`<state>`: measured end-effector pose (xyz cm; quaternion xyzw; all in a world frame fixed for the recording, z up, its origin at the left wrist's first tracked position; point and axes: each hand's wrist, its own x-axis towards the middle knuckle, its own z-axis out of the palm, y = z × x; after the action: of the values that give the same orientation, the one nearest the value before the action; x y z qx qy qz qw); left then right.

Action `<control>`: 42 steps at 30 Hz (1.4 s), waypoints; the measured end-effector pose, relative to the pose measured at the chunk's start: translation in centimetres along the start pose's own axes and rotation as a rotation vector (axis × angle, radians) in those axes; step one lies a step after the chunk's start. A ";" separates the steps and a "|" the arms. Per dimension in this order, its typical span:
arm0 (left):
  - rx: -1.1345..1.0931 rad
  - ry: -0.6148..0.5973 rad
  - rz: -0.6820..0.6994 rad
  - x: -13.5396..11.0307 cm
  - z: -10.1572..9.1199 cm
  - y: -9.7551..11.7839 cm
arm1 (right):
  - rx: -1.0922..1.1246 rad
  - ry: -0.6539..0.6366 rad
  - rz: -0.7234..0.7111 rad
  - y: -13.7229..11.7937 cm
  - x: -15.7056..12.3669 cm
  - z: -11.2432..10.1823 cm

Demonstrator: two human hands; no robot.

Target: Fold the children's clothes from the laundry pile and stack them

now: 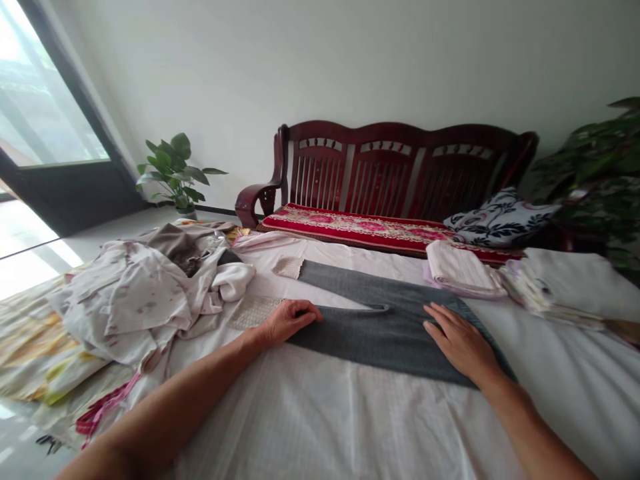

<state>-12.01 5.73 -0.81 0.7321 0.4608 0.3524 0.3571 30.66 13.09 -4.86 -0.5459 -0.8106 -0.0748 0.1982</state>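
Grey trousers (pixel 360 333) lie spread on a white sheet, waist to the right and the two legs to the left. Both legs end in pale, textured cuffs (pixel 289 267). My left hand (pixel 290 321) is on the nearer leg, just beside its cuff, with its fingers curled in on the cloth; the fingertips are partly hidden. Flat on the upper part of the trousers, near the waist, rests my right hand (pixel 460 343), its fingers stretched out and holding nothing.
A heap of crumpled clothes (pixel 135 287) lies on the left. Folded cloths (pixel 463 270) and a further folded stack (pixel 575 283) sit at the right. Behind the white sheet (pixel 320 420) stands a dark wooden bench (pixel 385 170) with a patterned cushion (pixel 500 219). Potted plants flank it.
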 end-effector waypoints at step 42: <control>0.712 -0.371 0.400 -2.0 -0.9 0.1 | -0.024 -0.105 -0.405 -6.1 -2.8 -2.2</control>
<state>-13.37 3.97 -0.66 0.9348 0.3311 0.0967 0.0842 26.47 7.55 -3.40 -0.3771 -0.9121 -0.0944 0.1301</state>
